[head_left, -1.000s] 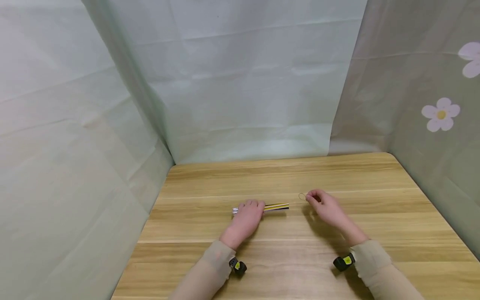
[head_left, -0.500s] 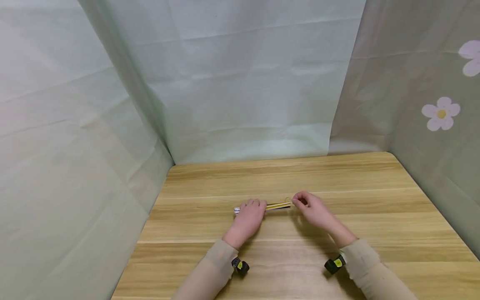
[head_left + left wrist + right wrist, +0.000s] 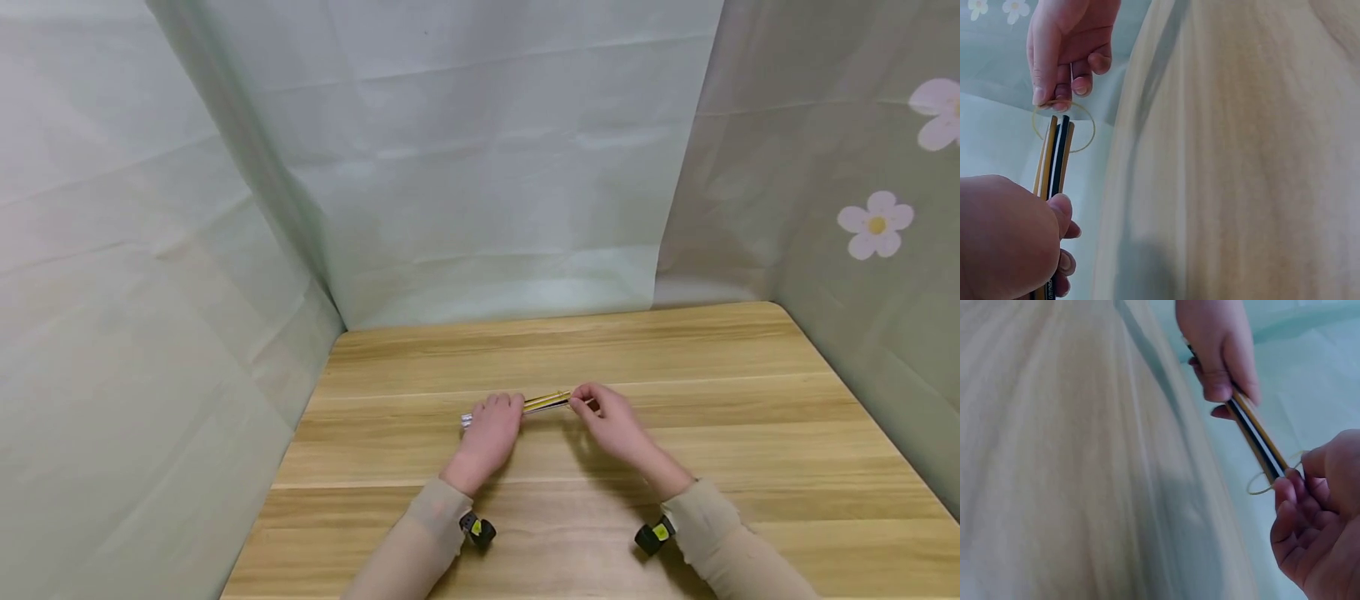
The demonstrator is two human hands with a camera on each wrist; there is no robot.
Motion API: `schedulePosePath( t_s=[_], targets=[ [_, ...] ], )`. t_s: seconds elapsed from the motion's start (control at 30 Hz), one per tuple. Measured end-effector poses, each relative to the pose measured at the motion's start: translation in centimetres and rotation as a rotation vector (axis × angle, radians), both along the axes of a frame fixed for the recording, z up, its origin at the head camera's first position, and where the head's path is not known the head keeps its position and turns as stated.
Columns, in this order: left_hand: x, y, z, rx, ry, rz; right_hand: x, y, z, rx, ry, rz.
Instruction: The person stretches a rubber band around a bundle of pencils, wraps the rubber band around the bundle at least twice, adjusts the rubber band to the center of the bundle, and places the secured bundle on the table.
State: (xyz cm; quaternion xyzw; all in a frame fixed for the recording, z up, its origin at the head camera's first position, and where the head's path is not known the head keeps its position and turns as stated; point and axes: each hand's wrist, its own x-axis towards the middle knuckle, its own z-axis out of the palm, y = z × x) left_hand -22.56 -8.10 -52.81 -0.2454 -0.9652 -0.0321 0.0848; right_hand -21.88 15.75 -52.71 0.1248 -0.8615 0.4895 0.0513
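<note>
My left hand (image 3: pixel 491 429) grips a bundle of pencils (image 3: pixel 1047 169), striped yellow, black and white, above the wooden table. Their silvery ends (image 3: pixel 467 420) stick out to the left of that hand, and the other ends point right. A thin yellowish rubber band (image 3: pixel 1094 128) hangs as an open loop from my right hand (image 3: pixel 611 421), pinched between thumb and fingertips. In the left wrist view the loop surrounds the tips of the pencils. The right wrist view shows the right fingertips right at the pencil ends, with the band (image 3: pixel 1260 493) showing on both sides of them.
The wood-grain table (image 3: pixel 420 533) spreads under both arms. Pale cloth walls (image 3: pixel 495 208) rise behind it and on both sides, the right one bearing flower prints (image 3: pixel 876 225). Small black cameras (image 3: pixel 478 531) are strapped to both wrists.
My right hand has moved left with the rubber band, from apart from the pencils to their ends. The pencils' right ends have tilted up slightly; the left hand keeps its hold.
</note>
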Motion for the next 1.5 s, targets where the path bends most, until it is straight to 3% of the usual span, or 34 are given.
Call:
schedulePosePath(
  t_s=[0.13,0.27,0.4,0.53,0.77,0.9,1.03,1.3,1.5],
  targets=[
    [-0.1,-0.2,0.3,0.036,-0.010,0.018,0.1,-0.9,-0.4,-0.020,0.036,-0.007],
    [-0.3,-0.5,0.6,0.070,-0.032,0.031,0.2,-1.6,-0.8,-0.075,0.048,0.051],
    [-0.4,-0.7,0.7,0.098,-0.050,0.038,0.2,-2.1,-1.0,-0.118,0.031,0.128],
    [-0.4,-0.9,1.0,0.132,-0.069,0.033,0.0,-2.4,-1.1,-0.122,-0.012,0.153],
    [-0.3,-0.7,1.7,0.147,-0.115,-0.063,-0.6,-2.3,-1.5,-0.126,-0.084,0.195],
    [0.0,-0.5,2.1,0.179,-0.161,-0.136,-1.2,-2.3,-1.7,-0.107,-0.081,0.290],
    [0.3,-0.5,2.4,0.208,-0.178,-0.166,-1.6,-2.4,-1.9,-0.091,-0.090,0.391],
    [-0.2,-0.8,2.4,0.235,-0.170,-0.076,-1.1,-2.6,-1.3,-0.064,-0.166,0.487],
    [-0.5,-1.2,2.6,0.249,-0.115,0.005,-1.3,-1.9,-1.5,-0.057,-0.147,0.411]
  ],
)
